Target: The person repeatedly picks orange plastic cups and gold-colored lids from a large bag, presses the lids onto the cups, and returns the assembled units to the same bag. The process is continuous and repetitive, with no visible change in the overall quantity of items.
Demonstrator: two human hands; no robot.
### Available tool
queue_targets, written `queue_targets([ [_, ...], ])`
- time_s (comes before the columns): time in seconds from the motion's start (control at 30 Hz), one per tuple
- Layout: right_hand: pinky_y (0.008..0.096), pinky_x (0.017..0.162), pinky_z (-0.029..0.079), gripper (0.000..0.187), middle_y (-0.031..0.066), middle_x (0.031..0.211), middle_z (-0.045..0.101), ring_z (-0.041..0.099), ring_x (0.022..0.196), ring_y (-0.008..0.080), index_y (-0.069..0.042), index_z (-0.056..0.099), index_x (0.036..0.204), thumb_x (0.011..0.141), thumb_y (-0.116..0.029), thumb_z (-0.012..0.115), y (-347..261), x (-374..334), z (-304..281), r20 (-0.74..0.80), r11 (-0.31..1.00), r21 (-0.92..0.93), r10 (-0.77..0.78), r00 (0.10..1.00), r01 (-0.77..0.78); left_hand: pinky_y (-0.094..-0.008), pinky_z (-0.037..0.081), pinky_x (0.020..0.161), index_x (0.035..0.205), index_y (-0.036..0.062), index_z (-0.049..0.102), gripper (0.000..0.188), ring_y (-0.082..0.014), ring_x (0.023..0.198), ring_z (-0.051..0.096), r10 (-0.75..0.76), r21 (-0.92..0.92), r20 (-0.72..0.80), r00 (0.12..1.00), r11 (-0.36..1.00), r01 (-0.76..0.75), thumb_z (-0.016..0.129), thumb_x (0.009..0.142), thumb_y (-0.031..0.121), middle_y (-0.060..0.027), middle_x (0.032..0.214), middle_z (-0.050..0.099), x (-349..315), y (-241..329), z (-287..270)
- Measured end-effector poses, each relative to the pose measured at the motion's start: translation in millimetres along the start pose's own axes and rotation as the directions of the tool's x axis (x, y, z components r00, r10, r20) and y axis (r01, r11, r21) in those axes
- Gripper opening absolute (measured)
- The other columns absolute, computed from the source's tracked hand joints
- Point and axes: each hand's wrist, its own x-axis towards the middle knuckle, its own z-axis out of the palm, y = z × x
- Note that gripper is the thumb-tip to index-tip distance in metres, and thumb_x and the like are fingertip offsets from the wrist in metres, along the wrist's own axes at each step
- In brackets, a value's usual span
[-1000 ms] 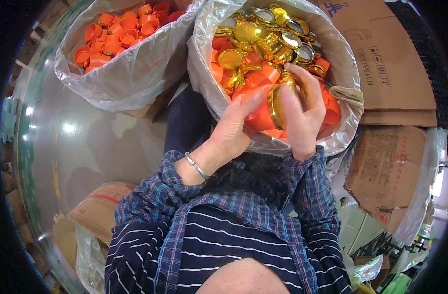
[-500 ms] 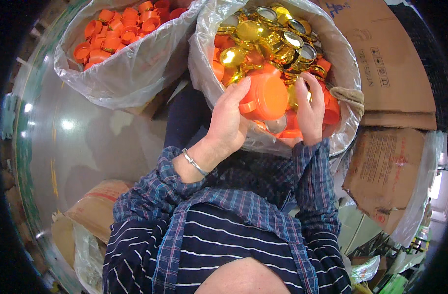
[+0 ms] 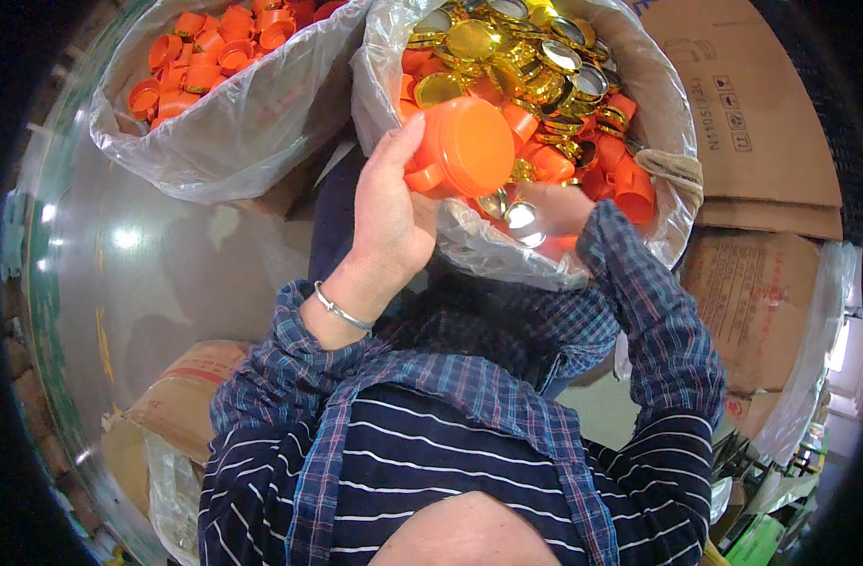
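My left hand point(image 3: 393, 193) is closed around an orange plastic cup point(image 3: 469, 146) with a small handle on its side, tilted so a round flat face shows. The cup is over the near left part of a large bag point(image 3: 379, 71) lined with clear plastic. My right hand point(image 3: 556, 209) is low in that bag's near side, blurred, its fingertips beside a shiny round lid point(image 3: 523, 216); whether it grips the lid is unclear. Gold-rimmed lids point(image 3: 507, 75) lie heaped in the bag among more orange cups point(image 3: 631, 184).
At the far left stands a second plastic-lined bag point(image 3: 252, 123) filled with small orange cups point(image 3: 205, 71). Cardboard boxes point(image 3: 762, 123) line the right side. A brown sack-like package point(image 3: 181, 387) lies on the grey floor point(image 3: 129, 283) at left. A beige cloth strip point(image 3: 672, 168) hangs over the bag's right rim.
My left hand has moved left and slightly up with the orange cup. My right hand has come down and left, from upright with spread fingers to low among the lids.
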Motion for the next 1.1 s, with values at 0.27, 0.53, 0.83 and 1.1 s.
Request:
queue_targets([
  [0.27, 0.0461, 0.08, 0.054, 0.035, 0.0226, 0.097, 0.069, 0.067, 0.092, 0.0374, -0.002, 0.067, 0.104, 0.082, -0.028, 0.066, 3.3, 8.3, 3.3, 0.024, 0.993, 0.098, 0.056, 0.998, -0.058, -0.0401, 0.048, 0.103, 0.126, 0.0025, 0.057, 0.033, -0.0221, 0.115, 0.063, -0.005, 0.039, -0.051, 0.999, 0.999, 0.007, 0.051, 0.103, 0.026, -0.0099, 0.125, 0.066, -7.8, 2.4, -3.0],
  [0.53, 0.027, 0.087, 0.051, 0.029, 0.0043, 0.106, 0.067, 0.063, 0.095, 0.0114, 0.001, 0.061, 0.121, 0.097, -0.015, 0.064, -95.2, -64.8, -58.0, -0.588, 0.12, 0.798, 0.368, 0.72, 0.591, -0.0414, 0.047, 0.106, 0.13, 0.0017, 0.054, 0.035, -0.0221, 0.119, 0.061, -0.089, -0.015, 0.067, 0.994, 0.996, 0.09, 0.048, 0.104, 0.024, -0.0116, 0.129, 0.063, -18.2, -15.5, 15.8],
  [0.83, 0.0406, 0.112, 0.035, 0.048, 0.021, 0.139, 0.051, 0.048, 0.131, 0.0346, 0.003, 0.05, 0.137, 0.094, -0.017, 0.058, -148.4, -75.8, -32.3, -0.894, 0.771, 0.379, 0.164, 0.417, 0.511, -0.0323, 0.048, 0.098, 0.127, 0.0009, 0.054, 0.032, -0.0168, 0.109, 0.061, -0.017, 0.014, 0.049, 0.999, 1.0, 0.016, 0.054, 0.102, 0.022, -0.0088, 0.121, 0.062, -42.4, -29.6, 29.7],
  [1.1, 0.0437, 0.111, 0.036, 0.061, 0.0258, 0.139, 0.05, 0.047, 0.132, 0.039, 0.005, 0.047, 0.139, 0.085, -0.02, 0.064, -148.9, -66.0, -25.3, -0.945, 0.753, 0.294, 0.138, 0.295, 0.589, -0.0319, 0.048, 0.098, 0.13, 0.0003, 0.052, 0.034, -0.0179, 0.112, 0.061, 0.02, 0.221, 0.115, 0.993, 0.974, -0.045, 0.049, 0.104, 0.022, -0.0092, 0.123, 0.062, -49.2, -31.7, 27.9],
])
